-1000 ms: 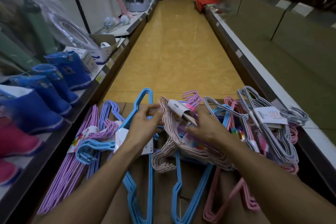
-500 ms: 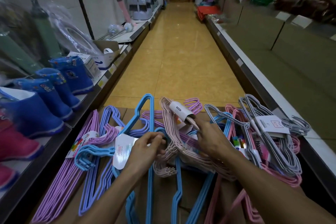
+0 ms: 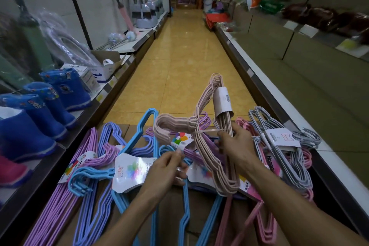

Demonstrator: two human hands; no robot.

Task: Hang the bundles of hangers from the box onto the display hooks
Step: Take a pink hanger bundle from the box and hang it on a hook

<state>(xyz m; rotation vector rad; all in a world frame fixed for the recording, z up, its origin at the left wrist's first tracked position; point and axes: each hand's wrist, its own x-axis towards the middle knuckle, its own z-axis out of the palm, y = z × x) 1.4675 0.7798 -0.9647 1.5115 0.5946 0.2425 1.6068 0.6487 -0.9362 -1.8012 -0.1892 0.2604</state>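
Progress: early — right hand (image 3: 237, 152) gripping pale pink bundle (image 3: 211, 136), lifting | left hand (image 3: 169, 170) pinching its tag (image 3: 180, 141) | remaining bundles lying in box (image 3: 171, 211) — nothing hanging yet.

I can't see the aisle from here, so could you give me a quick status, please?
Right hand grips pale pink hanger bundle, lifted above box pile. Left hand pinches its label. No display hooks in view.

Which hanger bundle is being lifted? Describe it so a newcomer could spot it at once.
Look at the cardboard box of coloured wire hanger bundles at the bottom of the aisle. The pale pink wire hanger bundle is raised above the pile, gripped by the right hand. Unlike its neighbours, it wears a white paper sleeve.
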